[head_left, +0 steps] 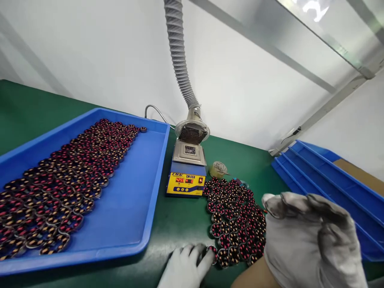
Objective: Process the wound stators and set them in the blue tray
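My left hand (184, 267), in a pale glove, rests low on the green table with fingers slightly bent and apart. Its thumb lies against a small round wound coil part (212, 254) at the edge of a cluster of such parts (232, 220). These look like motor stators, dark rings with copper or red-pink windings. To the right of the cluster, my right hand (312, 240) is raised in a smudged grey-white glove. Its palm faces me with fingers loosely curled, and nothing shows in it.
A blue tray (129, 216) on the left holds many similar parts. A yellow-and-blue solder pot (186, 184) with a lit display stands mid-table below a round fume hood (193, 130) and grey hose (177, 48). Beside it sits a yellowish tub (218, 169). Blue trays (330, 180) lean at right.
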The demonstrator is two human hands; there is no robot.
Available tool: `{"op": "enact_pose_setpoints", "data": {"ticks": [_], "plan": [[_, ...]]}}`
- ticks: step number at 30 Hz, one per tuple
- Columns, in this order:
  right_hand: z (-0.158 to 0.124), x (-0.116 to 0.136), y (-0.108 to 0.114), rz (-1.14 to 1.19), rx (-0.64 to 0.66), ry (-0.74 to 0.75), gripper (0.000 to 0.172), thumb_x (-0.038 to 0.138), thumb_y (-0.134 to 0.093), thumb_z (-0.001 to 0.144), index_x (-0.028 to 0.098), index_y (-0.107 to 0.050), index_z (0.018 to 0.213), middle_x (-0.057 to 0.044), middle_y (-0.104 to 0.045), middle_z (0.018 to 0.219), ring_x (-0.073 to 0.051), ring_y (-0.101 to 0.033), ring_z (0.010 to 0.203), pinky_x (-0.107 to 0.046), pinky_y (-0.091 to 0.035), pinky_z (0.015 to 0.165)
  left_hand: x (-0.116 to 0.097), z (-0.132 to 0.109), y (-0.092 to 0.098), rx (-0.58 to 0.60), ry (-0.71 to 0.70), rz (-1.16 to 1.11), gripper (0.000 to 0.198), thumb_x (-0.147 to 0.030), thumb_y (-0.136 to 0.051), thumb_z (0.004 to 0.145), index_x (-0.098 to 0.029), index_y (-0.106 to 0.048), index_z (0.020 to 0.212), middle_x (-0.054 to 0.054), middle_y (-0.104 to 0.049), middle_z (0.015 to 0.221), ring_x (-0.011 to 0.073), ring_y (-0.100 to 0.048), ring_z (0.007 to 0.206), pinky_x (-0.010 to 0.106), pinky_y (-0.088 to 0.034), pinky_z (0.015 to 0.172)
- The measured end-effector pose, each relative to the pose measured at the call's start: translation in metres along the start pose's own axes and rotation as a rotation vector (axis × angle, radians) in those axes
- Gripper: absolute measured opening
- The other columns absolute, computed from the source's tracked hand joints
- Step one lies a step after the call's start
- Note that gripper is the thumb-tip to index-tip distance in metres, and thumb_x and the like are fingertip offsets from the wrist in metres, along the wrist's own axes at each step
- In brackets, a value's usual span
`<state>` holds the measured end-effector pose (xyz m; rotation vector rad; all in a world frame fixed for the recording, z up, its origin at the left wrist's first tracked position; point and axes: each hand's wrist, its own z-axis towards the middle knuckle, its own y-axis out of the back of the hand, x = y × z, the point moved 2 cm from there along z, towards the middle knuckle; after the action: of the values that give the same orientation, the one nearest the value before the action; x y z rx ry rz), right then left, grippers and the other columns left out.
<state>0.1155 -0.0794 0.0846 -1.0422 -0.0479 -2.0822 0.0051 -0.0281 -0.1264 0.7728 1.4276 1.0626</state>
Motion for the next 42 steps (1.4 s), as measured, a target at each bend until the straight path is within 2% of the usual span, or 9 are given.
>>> {"op": "enact_pose_setpoints", "data": {"ticks": [4,8,10,14,17,22,28,34,42], "plan": [[0.005,0.007,0.009,0.075,0.055,-0.066,0.014,0.025,-0.071,0.071,0.022,-0.070,0.084,0.003,-0.071,0.071,-0.014,-0.065,0.062,-0.026,-0.058,0.058,-0.014,0.035,0.004,0.022,-0.038,0.097,0.015,-0.022,-0.057,0.083,-0.018,-0.064,0.096,0.015,-0.056,0.118,0.0349,-0.053,0.106,0.047,-0.050,0.075],[0.007,-0.013,0.017,0.040,0.045,-0.202,0.013,0.031,-0.066,0.076,0.027,-0.071,0.087,-0.003,-0.072,0.078,-0.018,-0.067,0.073,-0.030,-0.057,0.068,-0.004,0.052,0.048,-0.092,-0.001,0.247,0.012,-0.007,-0.060,0.076,-0.015,-0.065,0.084,0.012,-0.061,0.113,0.0323,-0.052,0.108,0.046,-0.050,0.078],[0.011,-0.032,0.018,0.025,-0.021,-0.246,0.014,0.029,-0.066,0.076,0.026,-0.070,0.089,-0.004,-0.072,0.088,-0.019,-0.066,0.083,-0.030,-0.054,0.078,0.003,0.056,0.090,-0.299,-0.015,0.312,0.017,-0.008,-0.057,0.076,-0.016,-0.060,0.091,0.011,-0.057,0.119,0.0319,-0.048,0.112,0.046,-0.049,0.079],[0.020,-0.070,0.002,0.301,0.054,-0.430,0.034,0.036,-0.074,0.065,0.025,-0.066,0.095,-0.007,-0.069,0.102,-0.023,-0.064,0.094,-0.035,-0.050,0.086,0.001,0.053,0.170,-1.013,-0.194,0.327,0.013,-0.019,-0.054,0.082,-0.020,-0.051,0.095,0.010,-0.051,0.119,0.0281,-0.043,0.113,0.042,-0.046,0.082],[0.022,-0.083,-0.016,0.556,0.208,-0.557,0.046,0.036,-0.082,0.051,0.026,-0.065,0.093,-0.008,-0.070,0.097,-0.026,-0.065,0.088,-0.040,-0.051,0.081,-0.003,0.058,0.187,-1.170,-0.199,0.256,0.019,-0.021,-0.054,0.081,-0.023,-0.049,0.099,0.008,-0.043,0.123,0.0271,-0.044,0.111,0.039,-0.047,0.083],[0.023,-0.084,-0.019,0.401,0.045,-0.548,0.042,0.021,-0.082,0.048,0.024,-0.065,0.085,-0.005,-0.071,0.083,-0.021,-0.066,0.075,-0.033,-0.052,0.072,0.008,0.070,0.178,-1.144,-0.057,0.019,0.053,-0.018,-0.045,0.083,-0.020,-0.027,0.132,0.016,-0.035,0.133,0.0292,-0.041,0.118,0.042,-0.048,0.086],[0.021,-0.090,-0.017,-0.189,0.069,-0.444,0.043,0.008,-0.077,0.043,0.023,-0.063,0.081,-0.002,-0.068,0.079,-0.021,-0.063,0.076,-0.030,-0.050,0.072,0.026,0.073,0.181,-0.871,-0.336,0.170,0.055,0.000,-0.035,0.071,-0.020,-0.042,0.122,0.009,-0.061,0.111,0.0192,-0.059,0.097,0.030,-0.051,0.076],[0.022,-0.090,-0.003,0.078,0.345,-0.568,0.042,0.032,-0.080,0.053,0.023,-0.065,0.091,-0.004,-0.065,0.086,-0.021,-0.060,0.082,-0.032,-0.049,0.076,0.037,0.071,0.184,-0.785,-0.335,-0.327,0.044,-0.014,-0.059,0.073,-0.029,-0.051,0.114,-0.002,-0.067,0.100,0.0154,-0.065,0.083,0.018,-0.052,0.073],[0.023,-0.101,-0.004,0.170,0.185,-0.340,0.013,0.031,-0.077,0.061,0.022,-0.068,0.057,0.001,-0.054,0.060,-0.010,-0.050,0.056,-0.021,-0.042,0.053,0.029,0.071,0.187,-0.759,-0.393,-0.329,0.040,-0.009,-0.061,0.074,-0.028,-0.053,0.108,-0.003,-0.066,0.099,0.0138,-0.063,0.085,0.019,-0.050,0.076]]}}
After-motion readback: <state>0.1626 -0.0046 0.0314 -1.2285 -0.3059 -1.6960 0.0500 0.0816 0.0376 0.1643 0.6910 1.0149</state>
